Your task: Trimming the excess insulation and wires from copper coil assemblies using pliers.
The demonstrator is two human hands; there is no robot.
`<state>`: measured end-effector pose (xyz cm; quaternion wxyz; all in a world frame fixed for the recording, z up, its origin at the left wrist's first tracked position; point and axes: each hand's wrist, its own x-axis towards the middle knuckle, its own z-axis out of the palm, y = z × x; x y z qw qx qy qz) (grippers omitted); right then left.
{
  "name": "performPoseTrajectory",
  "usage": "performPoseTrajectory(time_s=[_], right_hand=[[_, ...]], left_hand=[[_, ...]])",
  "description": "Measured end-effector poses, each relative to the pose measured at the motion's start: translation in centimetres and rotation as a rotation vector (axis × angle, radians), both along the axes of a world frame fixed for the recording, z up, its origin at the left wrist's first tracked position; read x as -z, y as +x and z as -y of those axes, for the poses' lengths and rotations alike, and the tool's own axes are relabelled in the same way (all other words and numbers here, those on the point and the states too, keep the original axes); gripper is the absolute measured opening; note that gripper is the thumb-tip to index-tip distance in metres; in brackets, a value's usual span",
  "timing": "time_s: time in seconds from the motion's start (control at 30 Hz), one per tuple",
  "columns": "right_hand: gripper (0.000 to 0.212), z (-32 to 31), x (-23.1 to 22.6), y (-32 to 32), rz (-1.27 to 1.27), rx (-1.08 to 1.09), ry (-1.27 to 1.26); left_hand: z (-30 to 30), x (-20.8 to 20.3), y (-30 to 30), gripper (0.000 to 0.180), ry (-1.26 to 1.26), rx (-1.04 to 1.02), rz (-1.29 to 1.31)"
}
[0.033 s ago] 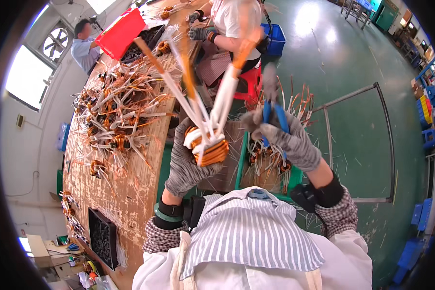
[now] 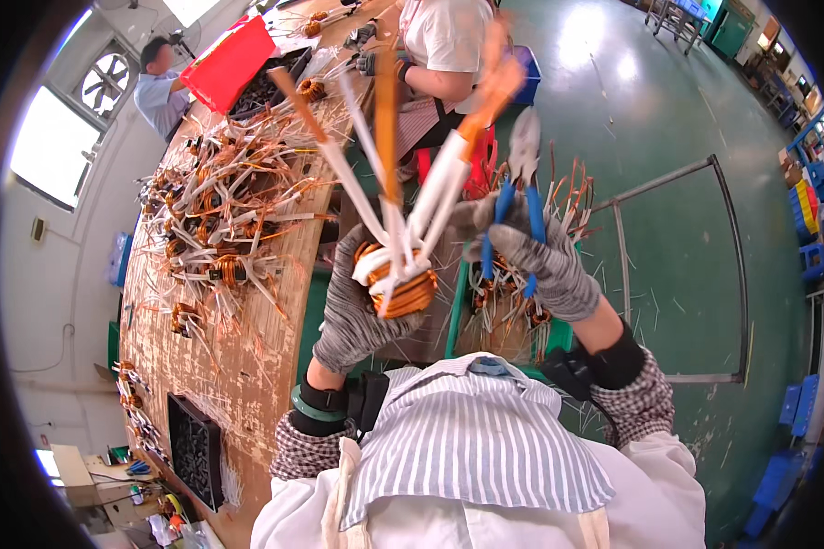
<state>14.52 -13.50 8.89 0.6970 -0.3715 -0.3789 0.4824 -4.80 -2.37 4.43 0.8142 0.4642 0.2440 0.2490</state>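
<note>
My left hand (image 2: 352, 302), in a grey knit glove, is closed around a copper-wound coil (image 2: 405, 291) with white wrapping. White-sleeved leads (image 2: 439, 188) fan upward from the coil, their ends orange and blurred. In my right hand (image 2: 558, 274), also gloved, is a pair of blue-handled pliers (image 2: 538, 215). The jaws of the pliers point up, apart from the leads, and the two handles are spread. Part of the right hand's fingers is smeared by motion.
Many coils with leads (image 2: 220, 210) lie heaped on the worn wooden table (image 2: 265, 366) at left. A green-edged crate (image 2: 458, 311) of coils stands below my right hand. A black tray (image 2: 192, 448), a metal frame (image 2: 728, 247) and a co-worker (image 2: 444, 46) surround me.
The coil and its leads have shifted slightly right. The pliers now show more clearly, with their handles farther apart. The co-worker's arm ahead has moved a little.
</note>
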Motion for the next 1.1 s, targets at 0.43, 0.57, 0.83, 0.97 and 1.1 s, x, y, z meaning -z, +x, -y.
performPoseTrajectory(time_s=[0.43, 0.57, 0.83, 0.97, 1.1], right_hand=[[0.021, 0.2, 1.8, -0.5, -0.557, -0.172, 0.159], [0.022, 0.9, 2.9, -1.1, -0.323, -0.282, 0.061], [0.019, 1.8, 4.2, -1.2, -0.417, -0.247, -0.005], [0.024, 2.7, 4.5, 1.8, 0.274, 0.150, -0.314], [0.044, 2.3, 3.4, 3.5, 1.505, 0.210, -0.233]], left_hand=[[1.5, -0.1, -0.3, 0.102, 0.539, -0.010, -0.092], [1.4, 0.0, 0.0, 0.099, 0.522, -0.024, -0.114], [1.3, 2.4, 0.7, 0.088, 0.302, -0.019, -0.015], [1.2, 3.1, 0.5, 0.084, 0.292, 0.019, -0.008], [1.0, 2.4, 0.4, 0.082, 0.309, 0.050, -0.065]])
